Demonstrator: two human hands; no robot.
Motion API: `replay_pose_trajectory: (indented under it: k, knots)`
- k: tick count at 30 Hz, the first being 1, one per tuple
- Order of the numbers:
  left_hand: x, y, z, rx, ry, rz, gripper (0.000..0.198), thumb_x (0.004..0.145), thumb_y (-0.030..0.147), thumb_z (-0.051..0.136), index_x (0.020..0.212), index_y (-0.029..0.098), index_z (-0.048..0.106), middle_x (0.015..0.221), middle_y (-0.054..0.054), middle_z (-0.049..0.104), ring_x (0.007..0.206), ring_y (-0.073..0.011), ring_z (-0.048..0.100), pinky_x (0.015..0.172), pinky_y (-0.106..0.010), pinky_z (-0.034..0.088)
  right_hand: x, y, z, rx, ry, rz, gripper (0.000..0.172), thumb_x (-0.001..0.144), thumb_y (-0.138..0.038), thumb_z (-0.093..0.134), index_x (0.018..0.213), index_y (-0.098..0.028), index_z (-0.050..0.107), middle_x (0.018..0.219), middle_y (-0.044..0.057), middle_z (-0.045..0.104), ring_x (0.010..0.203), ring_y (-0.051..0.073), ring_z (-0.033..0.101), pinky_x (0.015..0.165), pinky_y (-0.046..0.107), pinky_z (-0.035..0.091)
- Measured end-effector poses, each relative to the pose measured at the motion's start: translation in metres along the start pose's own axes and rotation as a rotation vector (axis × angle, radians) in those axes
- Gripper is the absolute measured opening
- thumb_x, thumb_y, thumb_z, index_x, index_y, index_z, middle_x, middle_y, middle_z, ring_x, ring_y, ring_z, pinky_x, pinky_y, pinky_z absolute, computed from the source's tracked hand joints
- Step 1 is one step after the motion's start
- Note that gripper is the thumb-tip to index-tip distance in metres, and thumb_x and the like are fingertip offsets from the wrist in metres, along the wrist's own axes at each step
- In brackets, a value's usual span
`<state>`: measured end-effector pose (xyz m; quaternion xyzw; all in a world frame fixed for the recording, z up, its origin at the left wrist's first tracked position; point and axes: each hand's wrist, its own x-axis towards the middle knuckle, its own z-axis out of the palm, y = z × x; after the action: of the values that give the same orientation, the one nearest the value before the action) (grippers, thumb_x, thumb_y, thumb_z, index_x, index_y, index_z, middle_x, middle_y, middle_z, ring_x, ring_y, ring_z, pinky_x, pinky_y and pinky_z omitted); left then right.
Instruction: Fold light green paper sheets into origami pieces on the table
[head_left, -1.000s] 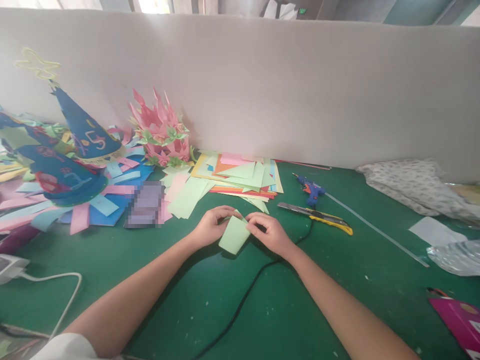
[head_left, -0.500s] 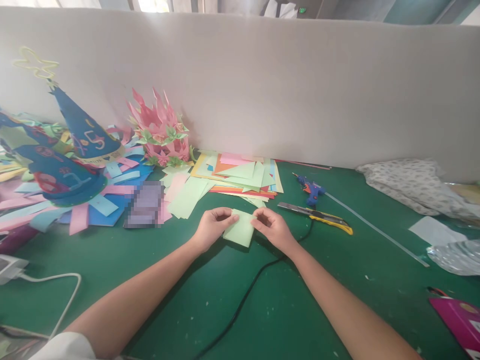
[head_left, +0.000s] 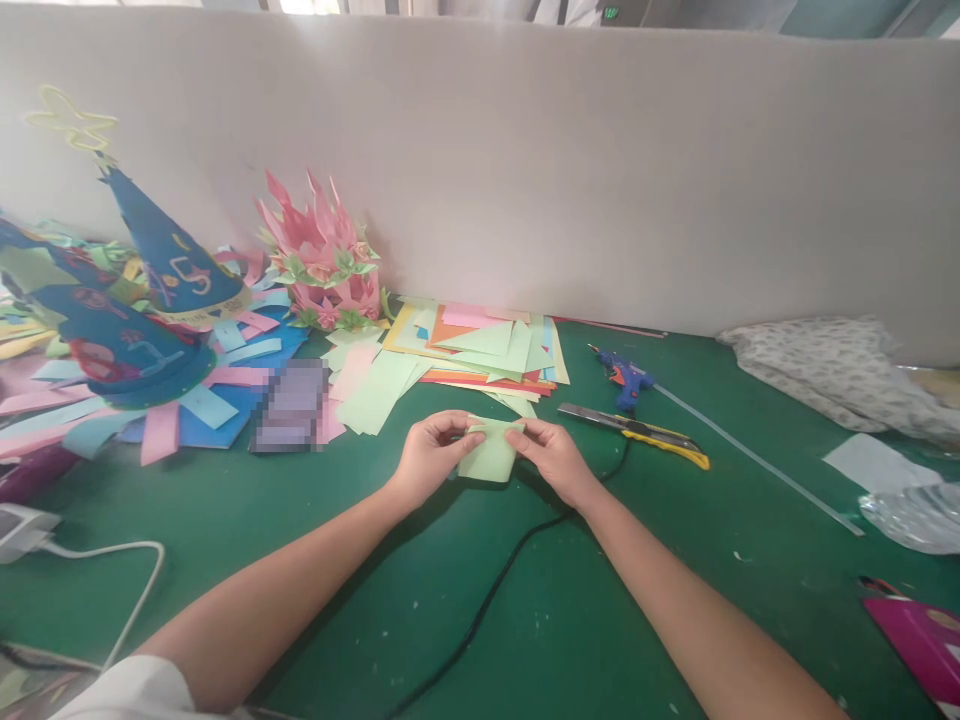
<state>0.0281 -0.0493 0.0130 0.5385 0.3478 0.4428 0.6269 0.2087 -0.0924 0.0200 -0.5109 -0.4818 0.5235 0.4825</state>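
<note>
A small piece of light green paper (head_left: 487,456) is held between both hands above the green table (head_left: 570,620). My left hand (head_left: 433,456) pinches its upper left corner between thumb and fingers. On the opposite corner, my right hand (head_left: 553,455) grips it the same way. The paper's top edge looks bent over along the thumbs. Behind the hands lies a stack of coloured paper (head_left: 487,345), with light green strips (head_left: 382,390) at its left. A yellow utility knife (head_left: 637,435) with its blade out rests to the right of my right hand.
Behind the knife lies a blue glue gun (head_left: 624,375) beside a long clear stick (head_left: 757,455). Its black cord (head_left: 495,585) crosses the table under my right arm. Blue cone hats (head_left: 161,240), a pink paper crown (head_left: 322,260) and a phone (head_left: 291,405) stand or lie at left.
The light green paper has tilted, its lower edge rising and levelling out. Both hands have turned slightly with it, keeping their pinch on the upper corners.
</note>
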Motion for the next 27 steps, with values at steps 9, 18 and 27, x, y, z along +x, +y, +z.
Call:
replay_pose_trajectory:
  k: [9,18,27]
  knots:
    - [0.0003,0.0016,0.0004,-0.071,-0.012,-0.033,0.033,0.067,0.029,0.076,0.094,0.018,0.061,0.082,-0.001,0.062,0.075,-0.0098,0.059,0.069,-0.020,0.049,-0.0009,0.0008,0.0001,-0.075,0.043,0.013,0.037,0.068,-0.054,0.068,0.075,-0.017,0.065,0.069,0.001,0.064,0.064,0.015,0.057,0.064,0.028,0.045]
    - [0.0006,0.0027,-0.0006,-0.075,0.007,-0.126,0.031,0.067,0.038,0.076,0.083,0.014,0.066,0.080,-0.003,0.066,0.070,-0.0114,0.059,0.064,-0.021,0.047,-0.0020,-0.0003,0.0016,-0.068,0.039,0.017,0.038,0.068,-0.054,0.069,0.078,-0.017,0.066,0.070,0.001,0.066,0.066,0.016,0.058,0.066,0.029,0.047]
    - [0.0005,0.0023,-0.0002,-0.054,0.029,-0.147,0.032,0.064,0.041,0.076,0.078,0.014,0.066,0.074,-0.002,0.066,0.064,-0.0106,0.058,0.059,-0.021,0.046,-0.0015,-0.0014,0.0036,-0.090,0.060,0.007,0.040,0.067,-0.057,0.068,0.073,-0.017,0.063,0.069,0.002,0.065,0.064,0.016,0.058,0.064,0.029,0.047]
